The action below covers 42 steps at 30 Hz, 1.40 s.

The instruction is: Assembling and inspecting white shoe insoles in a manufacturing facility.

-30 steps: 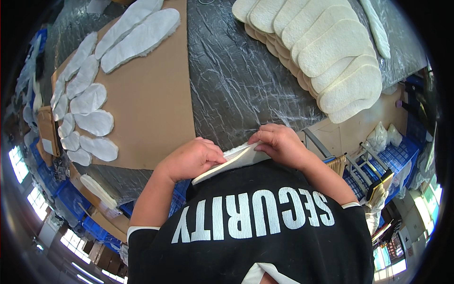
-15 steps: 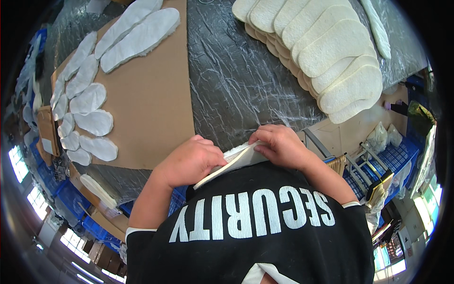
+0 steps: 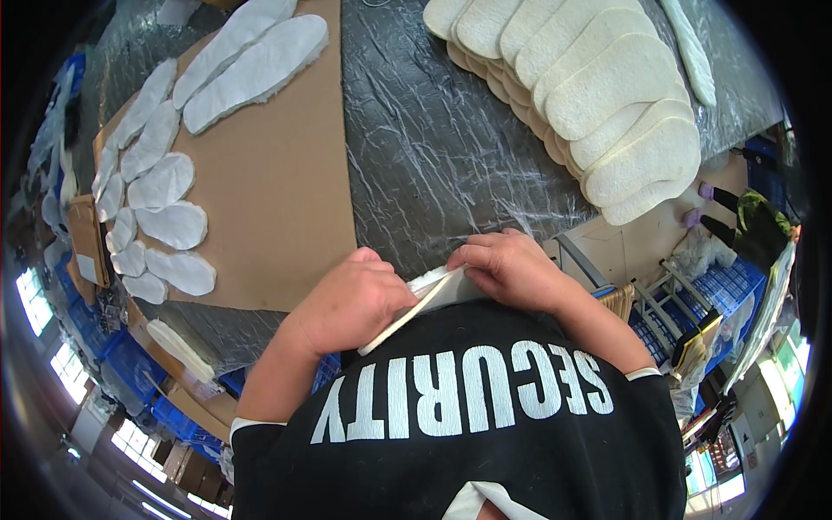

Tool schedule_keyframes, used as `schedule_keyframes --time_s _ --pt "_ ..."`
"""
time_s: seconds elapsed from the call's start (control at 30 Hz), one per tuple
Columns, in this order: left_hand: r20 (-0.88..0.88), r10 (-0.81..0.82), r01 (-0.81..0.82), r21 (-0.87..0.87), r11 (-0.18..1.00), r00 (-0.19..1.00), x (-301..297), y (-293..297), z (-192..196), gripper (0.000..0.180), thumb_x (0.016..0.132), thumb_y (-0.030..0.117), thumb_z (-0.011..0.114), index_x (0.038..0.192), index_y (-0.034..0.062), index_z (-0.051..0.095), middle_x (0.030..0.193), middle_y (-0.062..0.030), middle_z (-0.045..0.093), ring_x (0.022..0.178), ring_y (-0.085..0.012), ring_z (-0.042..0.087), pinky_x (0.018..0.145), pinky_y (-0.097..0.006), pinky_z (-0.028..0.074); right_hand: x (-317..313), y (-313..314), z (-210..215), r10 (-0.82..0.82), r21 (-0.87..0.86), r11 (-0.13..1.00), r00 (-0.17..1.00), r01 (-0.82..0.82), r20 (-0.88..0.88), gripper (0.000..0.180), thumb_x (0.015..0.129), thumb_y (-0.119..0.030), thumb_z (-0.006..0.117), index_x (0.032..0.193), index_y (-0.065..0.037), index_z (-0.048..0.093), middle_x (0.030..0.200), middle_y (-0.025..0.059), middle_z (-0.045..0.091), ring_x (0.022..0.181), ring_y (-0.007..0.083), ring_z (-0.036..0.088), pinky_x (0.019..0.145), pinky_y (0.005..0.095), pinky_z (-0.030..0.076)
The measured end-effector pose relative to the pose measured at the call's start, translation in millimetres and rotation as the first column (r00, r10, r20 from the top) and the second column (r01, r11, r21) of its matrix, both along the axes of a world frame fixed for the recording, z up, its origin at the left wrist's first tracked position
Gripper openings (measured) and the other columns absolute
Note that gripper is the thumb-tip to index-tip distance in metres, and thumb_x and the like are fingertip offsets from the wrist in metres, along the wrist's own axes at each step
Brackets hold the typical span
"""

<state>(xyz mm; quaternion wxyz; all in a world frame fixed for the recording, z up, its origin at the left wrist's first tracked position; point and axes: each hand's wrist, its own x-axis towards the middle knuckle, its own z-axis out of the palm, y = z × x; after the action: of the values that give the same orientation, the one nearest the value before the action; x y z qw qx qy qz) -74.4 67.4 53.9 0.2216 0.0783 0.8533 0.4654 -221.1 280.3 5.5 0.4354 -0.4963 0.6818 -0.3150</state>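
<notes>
Nothing has shifted: both hands' fingers (image 3: 472, 258) still pinch the white insole (image 3: 425, 299) at the table edge (image 3: 485, 238).

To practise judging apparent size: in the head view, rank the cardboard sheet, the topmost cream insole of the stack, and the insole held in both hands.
1. cardboard sheet
2. topmost cream insole
3. held insole, mostly hidden by hands, so unsure.

Plastic-covered table (image 3: 451, 165) — cardboard sheet (image 3: 277, 191), stacked insoles (image 3: 598, 95)
</notes>
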Motion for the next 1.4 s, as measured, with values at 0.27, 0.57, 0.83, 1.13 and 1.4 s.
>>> schedule_keyframes --time_s 0.27,0.57,0.83,1.13,1.4 --pt "-0.013 0.159 -0.16 -0.064 0.985 0.987 1 2 13 0.013 0.074 0.007 0.073 0.086 0.0054 0.068 0.074 -0.0079 0.066 0.071 -0.0227 0.061 0.076 -0.036 0.045 0 1 13 0.07 0.044 0.997 0.996 -0.067 -0.058 0.021 0.082 -0.012 0.059 0.102 -0.019 0.063 0.085 0.0 0.064 0.082 0.0209 0.064 0.074 0.0383 0.042" --pt "-0.046 0.154 -0.156 -0.036 0.987 0.987 -1 3 16 0.008 0.076 0.007 0.071 0.082 0.0053 0.067 0.074 -0.0064 0.065 0.072 -0.0222 0.061 0.077 -0.035 0.042 0 1 13 0.102 0.052 0.994 0.994 -0.1 -0.047 0.03 0.081 -0.013 0.059 0.109 -0.022 0.063 0.082 0.0001 0.063 0.08 0.0215 0.064 0.074 0.0388 0.043" --pt "0.112 0.213 -0.213 -0.011 0.977 0.971 -4 1 18 0.006 0.081 0.011 0.066 0.083 0.0051 0.068 0.076 -0.006 0.065 0.079 -0.023 0.062 0.084 -0.036 0.041 -4 0 16 0.151 0.062 0.987 0.988 -0.148 -0.044 0.034 0.081 -0.012 0.059 0.113 -0.023 0.062 0.082 0.0004 0.063 0.079 0.022 0.064 0.074 0.0392 0.044" --pt "0.09 0.229 -0.229 -0.009 0.973 0.969 -5 4 26 0.003 0.077 0.006 0.07 0.079 0.0051 0.068 0.076 -0.0061 0.066 0.076 -0.0228 0.062 0.084 -0.036 0.041 -1 1 16 0.136 0.047 0.99 0.99 -0.134 -0.042 0.033 0.08 -0.012 0.059 0.111 -0.022 0.061 0.081 -0.0003 0.062 0.079 0.0214 0.064 0.074 0.0395 0.043" --pt "0.078 0.198 -0.198 -0.012 0.98 0.977 -4 9 33 0.004 0.077 0.006 0.07 0.079 0.0055 0.067 0.076 -0.0053 0.065 0.077 -0.0226 0.061 0.084 -0.036 0.041 0 -3 23 0.253 0.05 0.968 0.944 -0.248 -0.214 0.026 0.08 -0.021 0.064 0.105 -0.021 0.063 0.08 0.0018 0.056 0.071 0.0205 0.063 0.071 0.0386 0.042"
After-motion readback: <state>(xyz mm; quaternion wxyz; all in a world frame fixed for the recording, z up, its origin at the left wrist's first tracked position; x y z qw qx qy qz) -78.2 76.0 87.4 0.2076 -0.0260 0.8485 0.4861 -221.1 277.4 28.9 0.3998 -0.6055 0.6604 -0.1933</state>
